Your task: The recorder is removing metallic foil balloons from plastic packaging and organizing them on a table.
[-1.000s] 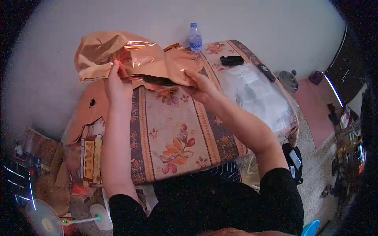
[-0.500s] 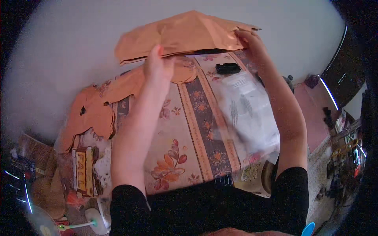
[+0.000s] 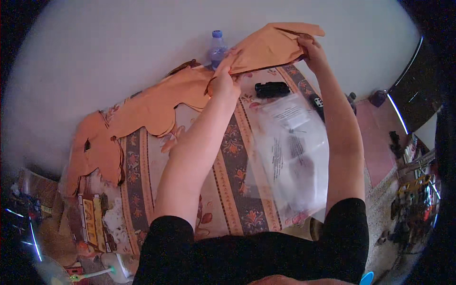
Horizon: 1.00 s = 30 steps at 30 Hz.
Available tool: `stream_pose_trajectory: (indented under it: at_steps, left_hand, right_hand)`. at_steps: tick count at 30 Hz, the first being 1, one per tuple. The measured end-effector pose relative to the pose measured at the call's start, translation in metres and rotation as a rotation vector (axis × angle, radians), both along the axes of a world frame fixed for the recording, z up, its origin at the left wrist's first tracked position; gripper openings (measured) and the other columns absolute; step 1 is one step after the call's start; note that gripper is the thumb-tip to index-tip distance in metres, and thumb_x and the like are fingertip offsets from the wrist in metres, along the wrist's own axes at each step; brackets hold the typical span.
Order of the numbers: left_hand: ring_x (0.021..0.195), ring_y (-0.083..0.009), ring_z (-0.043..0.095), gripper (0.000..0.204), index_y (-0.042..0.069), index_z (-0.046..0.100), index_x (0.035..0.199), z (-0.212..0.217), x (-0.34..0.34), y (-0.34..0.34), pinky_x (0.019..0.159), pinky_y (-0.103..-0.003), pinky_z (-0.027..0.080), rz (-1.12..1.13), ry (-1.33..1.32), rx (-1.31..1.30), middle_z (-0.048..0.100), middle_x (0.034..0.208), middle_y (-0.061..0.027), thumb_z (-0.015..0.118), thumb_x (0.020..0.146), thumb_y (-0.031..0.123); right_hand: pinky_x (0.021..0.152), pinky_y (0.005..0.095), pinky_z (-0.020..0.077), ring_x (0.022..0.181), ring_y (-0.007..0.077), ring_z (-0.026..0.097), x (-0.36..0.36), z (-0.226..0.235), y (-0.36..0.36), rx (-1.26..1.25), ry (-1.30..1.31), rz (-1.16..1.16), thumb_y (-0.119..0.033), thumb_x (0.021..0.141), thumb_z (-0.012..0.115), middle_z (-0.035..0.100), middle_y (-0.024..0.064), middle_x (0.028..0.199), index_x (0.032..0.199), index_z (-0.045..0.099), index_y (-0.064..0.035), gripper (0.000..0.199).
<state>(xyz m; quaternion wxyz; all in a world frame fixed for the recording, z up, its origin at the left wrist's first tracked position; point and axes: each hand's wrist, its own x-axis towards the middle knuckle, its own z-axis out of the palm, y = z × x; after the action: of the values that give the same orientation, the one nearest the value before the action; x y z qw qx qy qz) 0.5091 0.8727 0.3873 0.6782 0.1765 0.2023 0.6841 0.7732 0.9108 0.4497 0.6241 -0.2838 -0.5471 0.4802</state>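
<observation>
Up at the far side of the table, both my hands hold an orange-tan sheet [image 3: 268,51], paper or thin card by its look. My left hand [image 3: 225,81] is closed on its near left edge. My right hand [image 3: 312,51] pinches its right end, where the edges look folded or layered. To the left lies a stack of matching orange-tan cut-outs [image 3: 147,105] with scalloped edges and a small dark slit. Its right end reaches my left hand, and I cannot tell whether it joins the held sheet.
A flowered tablecloth [image 3: 240,175] covers the table. Clear plastic packaging [image 3: 299,156] lies below my right forearm, near a black object [image 3: 271,89] and a dark remote-like thing [image 3: 318,102]. A blue-capped bottle [image 3: 217,51] stands against the wall. A yellow-brown box [image 3: 95,221] sits lower left.
My left hand has moved right and slightly down, and my right hand a little right. The held sheet spans less width, uncovering the bottle and more of the scalloped stack.
</observation>
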Motion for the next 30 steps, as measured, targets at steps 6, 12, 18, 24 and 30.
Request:
stream_pose_trajectory:
  at_steps: [6, 12, 18, 24, 30]
  left_hand:
    - [0.103, -0.0238, 0.053, 0.031, 0.013, 0.051, 0.115, -0.05, 0.006, 0.021, 0.083, -0.042, 0.05, 0.058, 0.245, -0.301, 0.052, 0.113, -0.0066, 0.058, 0.085, 0.019]
    - [0.101, -0.0273, 0.053, 0.036, 0.012, 0.049, 0.115, -0.049, -0.013, 0.015, 0.083, -0.044, 0.05, -0.151, 0.248, -0.154, 0.052, 0.112, -0.0087, 0.061, 0.082, 0.022]
    - [0.093, -0.034, 0.059, 0.039, 0.0, 0.047, 0.116, -0.052, -0.051, -0.002, 0.079, -0.042, 0.054, -0.22, 0.234, -0.272, 0.052, 0.11, -0.0206, 0.057, 0.086, 0.023]
    - [0.086, -0.0312, 0.062, 0.037, -0.006, 0.046, 0.114, -0.046, -0.014, -0.017, 0.073, -0.033, 0.057, -0.356, 0.168, -0.199, 0.054, 0.106, -0.0241, 0.053, 0.088, 0.019]
    - [0.077, -0.0296, 0.066, 0.033, -0.006, 0.046, 0.114, -0.054, -0.051, 0.004, 0.068, -0.034, 0.059, -0.259, 0.296, 0.035, 0.06, 0.095, -0.0208, 0.047, 0.092, 0.019]
  right_hand:
    - [0.066, 0.0373, 0.0541, 0.081, 0.0221, 0.063, 0.008, -0.108, 0.055, -0.031, -0.39, -0.349, -0.012, 0.078, 0.065, 0.063, 0.009, 0.091, 0.104, 0.06, -0.0025, 0.028]
    - [0.063, 0.0325, 0.0546, 0.078, 0.0207, 0.064, 0.031, -0.129, 0.075, -0.019, -0.79, -0.225, -0.007, 0.077, 0.063, 0.063, 0.0078, 0.091, 0.102, 0.06, -0.0035, 0.025]
    - [0.063, 0.0315, 0.0554, 0.078, 0.0196, 0.064, -0.01, -0.13, 0.073, -0.476, -0.264, -0.125, -0.005, 0.078, 0.063, 0.063, 0.007, 0.091, 0.102, 0.059, -0.004, 0.025]
    - [0.067, 0.0354, 0.0555, 0.08, 0.0195, 0.063, 0.112, -0.172, 0.106, 0.35, -0.923, -0.332, -0.011, 0.081, 0.063, 0.063, 0.0082, 0.092, 0.102, 0.058, -0.0028, 0.023]
    - [0.063, 0.0332, 0.0547, 0.078, 0.0187, 0.063, -0.039, -0.066, 0.017, -0.21, -0.087, -0.283, -0.013, 0.082, 0.063, 0.062, 0.0068, 0.091, 0.103, 0.058, -0.0047, 0.023]
